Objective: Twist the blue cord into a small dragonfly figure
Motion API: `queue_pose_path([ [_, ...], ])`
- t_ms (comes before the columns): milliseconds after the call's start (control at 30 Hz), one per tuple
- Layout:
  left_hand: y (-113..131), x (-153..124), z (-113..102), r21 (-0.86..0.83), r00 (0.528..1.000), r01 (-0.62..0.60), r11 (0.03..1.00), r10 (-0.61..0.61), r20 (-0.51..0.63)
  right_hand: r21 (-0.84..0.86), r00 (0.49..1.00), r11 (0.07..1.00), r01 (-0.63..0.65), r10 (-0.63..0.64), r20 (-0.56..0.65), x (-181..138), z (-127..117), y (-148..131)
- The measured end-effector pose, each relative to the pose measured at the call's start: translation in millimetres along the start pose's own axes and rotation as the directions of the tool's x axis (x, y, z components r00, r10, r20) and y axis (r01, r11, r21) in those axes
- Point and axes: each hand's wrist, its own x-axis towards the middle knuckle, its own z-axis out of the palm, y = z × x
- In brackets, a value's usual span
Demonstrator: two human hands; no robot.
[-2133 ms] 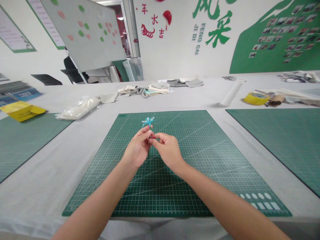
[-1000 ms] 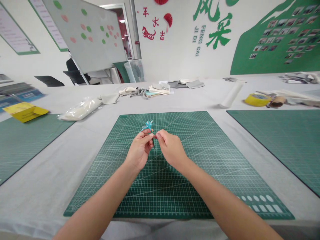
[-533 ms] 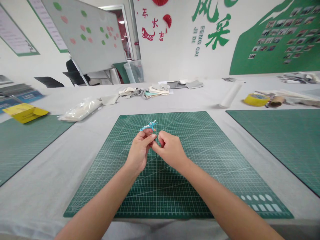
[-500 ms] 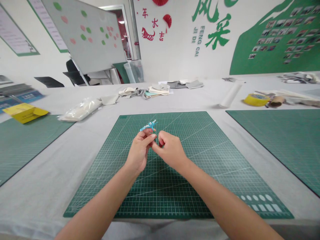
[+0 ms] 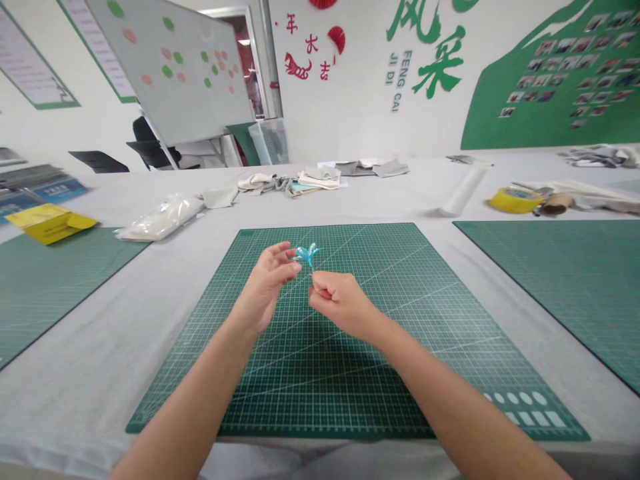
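Observation:
A small blue flower-like piece on a thin stem stands up from my right hand, which is closed in a fist-like pinch on the stem. My left hand is just left of the blue piece, fingers spread and loose, fingertips close to it but holding nothing. Both hands hover over the middle green cutting mat.
A grey cloth covers the table. More green mats lie at the left and right. Behind are a yellow box, a plastic bag, fabric scraps, a white roll and yellow tape.
My left hand has let go of the blue piece and opened, moving slightly left. My right hand now holds the piece alone by its stem.

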Motion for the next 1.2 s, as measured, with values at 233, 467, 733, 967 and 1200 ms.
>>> queue_pose_path([
  [233,36.1,-5.7,-2.7,0.357,0.921,-0.248,0.900,0.105,0.375,0.505,0.962,0.835,-0.219,0.099,0.253,-3.0,-10.3,-4.1],
  [467,13.6,-5.9,-17.1,0.209,0.941,-0.320,0.924,0.285,0.180,0.676,0.941,0.676,-0.293,0.077,0.330,-3.4,-11.1,3.2],
  [733,-12.2,-18.7,-12.4,0.255,0.987,-0.109,0.961,0.074,0.142,0.696,0.959,0.668,-0.263,0.105,0.262,-3.5,-6.2,9.4],
  [967,-26.5,-19.5,-7.7,-0.119,0.938,0.328,0.937,-0.308,0.156,0.509,0.976,0.839,-0.193,0.109,0.191,-2.7,-3.0,3.2],
  [1200,-20.6,-22.7,-6.0,-0.024,0.988,0.141,0.990,-0.139,0.065,0.169,0.987,0.983,-0.072,0.046,0.151,-5.0,3.1,-0.3],
])
